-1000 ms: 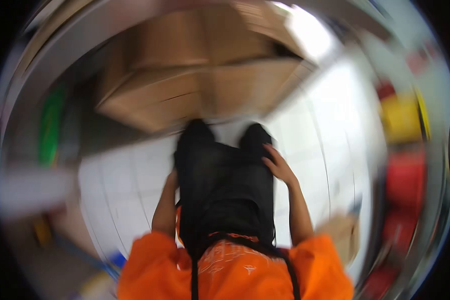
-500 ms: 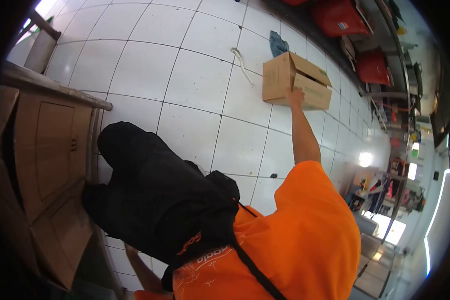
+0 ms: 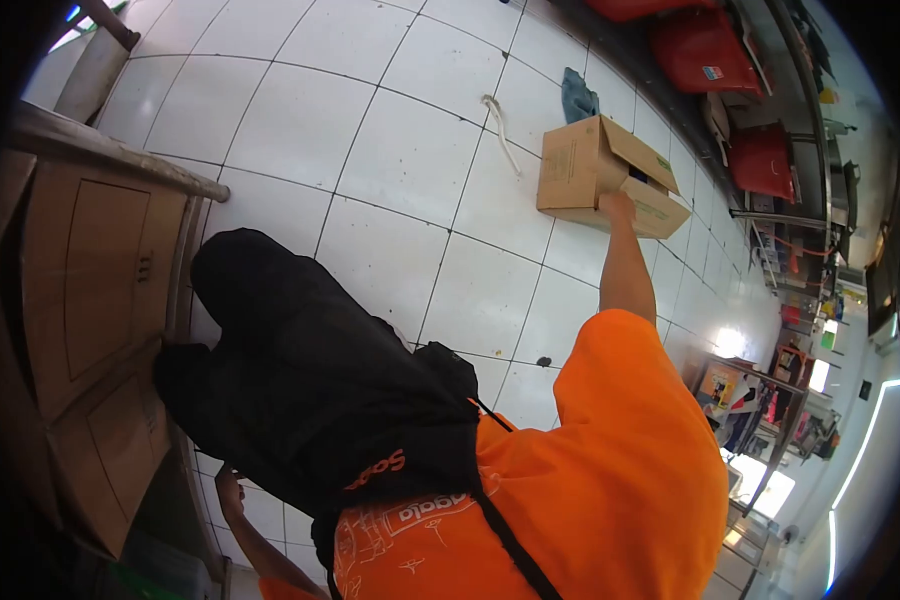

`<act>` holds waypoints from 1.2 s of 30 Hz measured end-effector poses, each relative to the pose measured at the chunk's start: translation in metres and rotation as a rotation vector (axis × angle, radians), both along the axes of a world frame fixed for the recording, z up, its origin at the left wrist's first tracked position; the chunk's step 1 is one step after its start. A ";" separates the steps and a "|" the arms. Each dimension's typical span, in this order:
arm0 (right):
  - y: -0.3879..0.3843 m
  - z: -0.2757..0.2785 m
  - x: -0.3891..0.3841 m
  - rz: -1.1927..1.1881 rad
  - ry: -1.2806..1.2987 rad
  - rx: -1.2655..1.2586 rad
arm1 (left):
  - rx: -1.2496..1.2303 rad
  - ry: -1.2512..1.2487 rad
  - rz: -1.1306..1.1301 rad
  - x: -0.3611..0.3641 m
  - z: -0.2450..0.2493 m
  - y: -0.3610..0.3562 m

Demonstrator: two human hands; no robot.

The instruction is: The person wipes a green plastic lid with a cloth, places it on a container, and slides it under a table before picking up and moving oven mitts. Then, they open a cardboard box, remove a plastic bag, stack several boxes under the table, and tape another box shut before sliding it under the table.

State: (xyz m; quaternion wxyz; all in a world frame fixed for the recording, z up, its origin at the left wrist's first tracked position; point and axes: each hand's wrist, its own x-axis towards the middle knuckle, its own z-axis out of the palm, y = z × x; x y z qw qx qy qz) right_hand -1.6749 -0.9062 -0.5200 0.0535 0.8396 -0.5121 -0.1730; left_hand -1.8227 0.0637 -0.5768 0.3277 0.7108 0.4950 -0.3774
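White floor tiles (image 3: 400, 150) fill most of the view, seen from above through a wide, curved lens. An orange T-shirt (image 3: 610, 470) with pale print takes up the lower right, crossed by a black strap. Black trousers (image 3: 300, 370) stretch away from it toward the upper left. Brown flattened cardboard (image 3: 90, 270) is stacked along the left edge, under a metal rail (image 3: 110, 155).

The right hand (image 3: 618, 205) is stretched far out, and its grip rests on the near upper edge of an open cardboard box (image 3: 580, 170) that stands on the floor. The fingers are too small and too hidden by the flap to tell whether the grip is closed on the edge or only touching it. Something dark lies inside the box, just beyond the grip.

Red crates (image 3: 705, 50) line the wall well beyond the box. A blue cloth (image 3: 577, 98) lies on the floor just past the box, and a white cord (image 3: 500, 125) lies near it, to the left of the right grip.

The left hand (image 3: 228, 488) hangs low beside the trousers, close to the cardboard stack. Its grip is in shadow and cannot be made out as open or closed.
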 end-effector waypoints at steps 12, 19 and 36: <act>0.197 -0.002 -0.145 -0.074 -0.219 0.006 | 0.281 -0.602 -0.892 0.210 0.186 -0.167; 0.312 -0.013 -0.133 0.662 -0.604 0.220 | -0.656 -1.041 -1.542 0.212 0.131 -0.440; 0.273 0.011 -0.055 0.909 -0.553 0.392 | -0.258 -1.434 -1.906 0.110 0.052 -0.518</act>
